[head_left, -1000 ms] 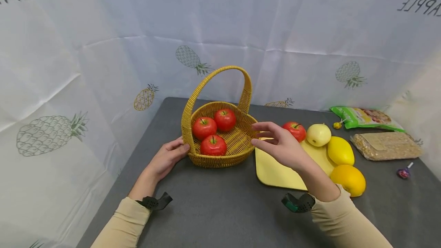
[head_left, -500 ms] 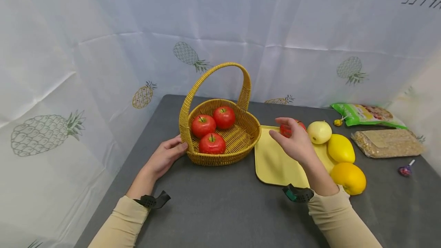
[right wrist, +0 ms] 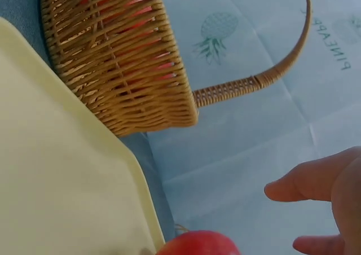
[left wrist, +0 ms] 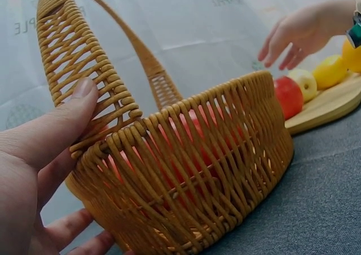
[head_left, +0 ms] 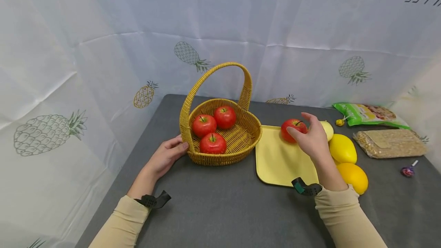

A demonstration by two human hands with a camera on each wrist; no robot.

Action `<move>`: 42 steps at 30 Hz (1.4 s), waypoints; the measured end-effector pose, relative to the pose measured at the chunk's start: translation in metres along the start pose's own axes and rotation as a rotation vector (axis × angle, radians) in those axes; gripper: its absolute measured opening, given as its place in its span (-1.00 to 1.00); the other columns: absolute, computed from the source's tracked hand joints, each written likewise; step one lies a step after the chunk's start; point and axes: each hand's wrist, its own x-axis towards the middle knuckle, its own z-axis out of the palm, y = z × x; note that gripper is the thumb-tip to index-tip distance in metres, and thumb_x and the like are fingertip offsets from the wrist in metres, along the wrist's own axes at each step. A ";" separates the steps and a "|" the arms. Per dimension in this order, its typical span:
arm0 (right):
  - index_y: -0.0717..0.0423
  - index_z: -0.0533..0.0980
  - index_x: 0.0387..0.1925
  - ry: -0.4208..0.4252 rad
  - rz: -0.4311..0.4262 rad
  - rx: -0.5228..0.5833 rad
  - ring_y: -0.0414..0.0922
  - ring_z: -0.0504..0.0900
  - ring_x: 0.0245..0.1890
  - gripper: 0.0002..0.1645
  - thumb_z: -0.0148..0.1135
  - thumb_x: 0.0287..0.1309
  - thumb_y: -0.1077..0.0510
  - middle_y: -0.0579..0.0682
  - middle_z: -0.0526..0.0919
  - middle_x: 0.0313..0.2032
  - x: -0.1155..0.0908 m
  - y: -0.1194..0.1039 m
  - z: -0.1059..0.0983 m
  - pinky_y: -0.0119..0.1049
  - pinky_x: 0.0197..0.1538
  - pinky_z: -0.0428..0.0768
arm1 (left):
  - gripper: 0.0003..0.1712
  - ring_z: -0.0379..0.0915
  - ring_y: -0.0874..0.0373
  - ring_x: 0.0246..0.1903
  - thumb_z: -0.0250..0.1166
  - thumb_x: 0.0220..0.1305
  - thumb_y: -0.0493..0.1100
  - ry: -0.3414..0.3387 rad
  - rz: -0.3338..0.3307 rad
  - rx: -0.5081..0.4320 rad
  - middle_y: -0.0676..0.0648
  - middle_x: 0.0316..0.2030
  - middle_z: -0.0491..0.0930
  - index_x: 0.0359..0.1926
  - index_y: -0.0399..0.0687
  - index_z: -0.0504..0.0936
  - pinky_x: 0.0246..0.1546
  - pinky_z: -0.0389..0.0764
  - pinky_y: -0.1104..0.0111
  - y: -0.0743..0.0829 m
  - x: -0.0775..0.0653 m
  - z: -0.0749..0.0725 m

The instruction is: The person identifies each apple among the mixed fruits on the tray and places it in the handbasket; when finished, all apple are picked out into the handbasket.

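A wicker basket [head_left: 225, 159] with an arched handle holds three red apples. At its left end my left hand [head_left: 166, 156] grips it; in the left wrist view the thumb [left wrist: 83, 91] lies on the handle's base and the other fingers reach round the outside wall. My right hand [head_left: 314, 139] hovers with thumb and fingers parted, just right of a red apple [head_left: 291, 130] on the yellow tray [head_left: 279, 163]. In the right wrist view this hand is above the apple [right wrist: 200, 243], with a gap between them and nothing held.
A pale round fruit [head_left: 327, 130], partly hidden by my right hand, a yellow lemon-like fruit [head_left: 343, 148] and an orange fruit [head_left: 355, 177] lie along the tray's right side. Farther right are a green packet [head_left: 372, 115], a bag of grains [head_left: 389, 143] and two lollipops.
My right hand has moved right, away from the basket's rim and past the red apple on the tray, uncovering that apple. My left hand has stayed on the basket.
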 end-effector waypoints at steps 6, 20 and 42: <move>0.23 -0.11 0.62 -0.025 0.027 0.023 0.37 0.16 0.43 0.11 0.35 0.31 0.06 0.34 0.06 0.53 0.005 0.007 0.002 0.29 0.35 0.33 | -0.53 -0.12 -0.05 0.54 0.18 0.55 -0.21 -0.001 0.001 -0.004 -0.22 0.58 -0.05 0.28 -0.51 0.44 0.26 0.45 0.38 0.001 0.001 0.000; 0.28 -0.27 0.61 -0.091 0.064 0.029 0.40 0.13 0.43 0.23 0.25 0.38 -0.21 0.41 -0.04 0.54 0.014 0.030 0.007 0.28 0.37 0.30 | -0.64 0.09 0.15 0.46 0.18 0.55 -0.21 -0.005 0.000 -0.003 -0.26 0.57 -0.02 0.24 -0.25 0.58 0.25 0.46 0.37 0.001 0.001 0.001; 0.28 0.14 0.54 -0.198 0.082 0.057 0.30 0.29 0.31 0.20 0.28 0.23 -0.45 0.37 0.24 0.43 0.018 0.043 0.005 0.20 0.27 0.39 | -0.64 0.19 0.21 0.40 0.18 0.54 -0.22 0.001 0.005 -0.017 -0.32 0.55 -0.01 0.23 -0.33 0.56 0.24 0.47 0.37 -0.001 0.001 0.000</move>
